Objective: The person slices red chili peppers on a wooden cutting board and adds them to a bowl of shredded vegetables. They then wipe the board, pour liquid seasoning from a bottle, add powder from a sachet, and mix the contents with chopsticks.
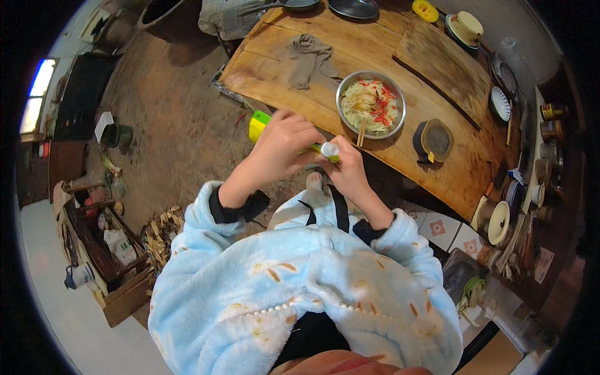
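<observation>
Both hands are over the floor just in front of the wooden table. My left hand grips a green and yellow packet, whose end sticks out past the knuckles. Between my hands is a round silvery-white cap with green and yellow around it. My right hand has its fingers around this capped part. My fingers hide whether cap and packet are one piece. Beyond them stands a steel bowl of pale shredded vegetables with chopped red chili. Wooden chopsticks lean out over its near rim.
A grey cloth lies left of the bowl, a wooden board to its right. A dark round container with a yellow tag sits near the table's edge. Pans are at the back. A wooden crate stands on the left.
</observation>
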A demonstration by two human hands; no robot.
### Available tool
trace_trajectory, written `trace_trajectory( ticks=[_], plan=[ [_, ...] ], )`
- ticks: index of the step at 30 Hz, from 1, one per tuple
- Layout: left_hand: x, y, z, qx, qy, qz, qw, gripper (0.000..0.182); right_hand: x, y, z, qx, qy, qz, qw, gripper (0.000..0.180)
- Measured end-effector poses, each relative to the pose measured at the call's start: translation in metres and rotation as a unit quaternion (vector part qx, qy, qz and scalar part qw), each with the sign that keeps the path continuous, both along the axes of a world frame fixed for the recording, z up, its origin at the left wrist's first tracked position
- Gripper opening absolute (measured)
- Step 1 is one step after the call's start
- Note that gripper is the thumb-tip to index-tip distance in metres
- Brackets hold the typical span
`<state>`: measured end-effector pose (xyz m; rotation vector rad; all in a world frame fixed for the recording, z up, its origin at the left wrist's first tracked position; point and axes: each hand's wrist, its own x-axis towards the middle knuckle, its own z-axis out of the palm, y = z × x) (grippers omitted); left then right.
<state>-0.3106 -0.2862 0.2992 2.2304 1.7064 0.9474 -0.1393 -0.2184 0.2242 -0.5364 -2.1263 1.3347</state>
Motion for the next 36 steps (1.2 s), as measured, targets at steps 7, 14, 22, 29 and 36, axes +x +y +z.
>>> trace_trajectory(
  ticks=[7,14,22,29,36],
  plan=[
    [-0.033,-0.031,-0.083,0.023,-0.404,0.21,0.89,0.071,-0.005,0.011,-0.007,-0.147,0.123,-0.031,0.981,0.017],
    [-0.038,-0.019,-0.145,-0.243,-0.499,0.149,0.819,0.035,0.016,0.059,-0.057,-0.303,0.046,-0.077,0.949,0.026],
    [-0.033,0.04,-0.102,-0.165,-0.045,0.241,0.955,0.02,0.062,0.178,-0.052,-0.02,-0.151,-0.123,0.981,0.044],
    [-0.03,0.081,-0.089,-0.098,0.106,0.21,0.967,0.019,0.02,0.238,-0.059,0.023,-0.228,0.035,0.973,0.034],
    [-0.026,0.102,-0.089,-0.104,0.149,0.215,0.96,0.02,0.025,0.233,-0.094,0.036,-0.093,-0.065,0.993,0.019]
  ],
)
